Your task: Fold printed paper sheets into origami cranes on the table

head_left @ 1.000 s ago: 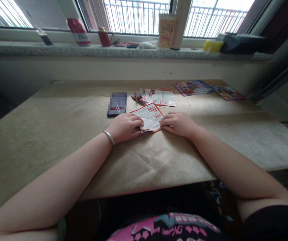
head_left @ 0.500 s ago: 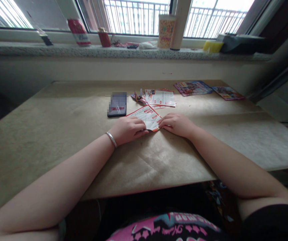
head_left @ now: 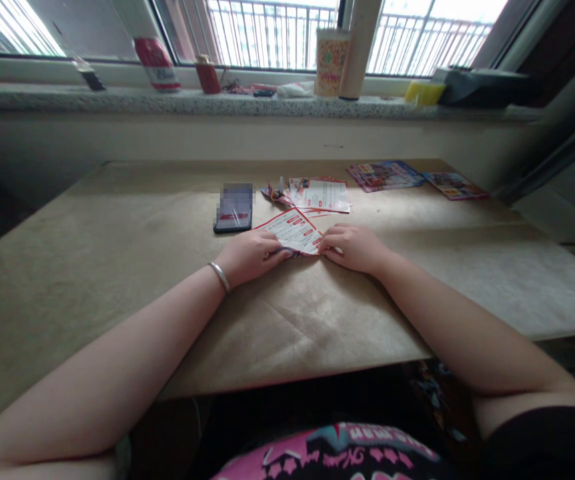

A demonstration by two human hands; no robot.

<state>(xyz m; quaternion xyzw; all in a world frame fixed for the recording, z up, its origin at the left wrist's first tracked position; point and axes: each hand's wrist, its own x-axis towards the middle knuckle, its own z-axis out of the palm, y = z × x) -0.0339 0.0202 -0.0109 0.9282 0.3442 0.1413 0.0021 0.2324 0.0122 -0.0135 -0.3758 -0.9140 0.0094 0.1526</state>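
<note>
A white leaflet (head_left: 295, 231) with red edging and red marks lies turned at an angle on the table, between my two hands. My left hand (head_left: 251, 256), a silver bangle at its wrist, grips the near left edge. There a narrow strip with a dark colourful print shows, folded over beside my thumb. At the right corner, my right hand (head_left: 348, 245) pinches the paper between thumb and fingers. Just beyond the leaflet are more printed sheets (head_left: 328, 195) and a small crumpled or folded colourful paper piece (head_left: 276, 193). A dark phone (head_left: 235, 210) lies left of them.
Colourful flyers (head_left: 387, 175) lie at the table's far right, with another flyer (head_left: 455, 185) beside them. On the stone windowsill (head_left: 267, 105) stand a red can (head_left: 157, 65), a red lighter-like object (head_left: 208, 75), a patterned paper cup (head_left: 331, 63) and a yellow item (head_left: 425, 93).
The leaflet's near edge has been turned up, and a dark printed strip now shows along it. My left hand has shifted slightly left and away from me; my right hand has barely moved.
</note>
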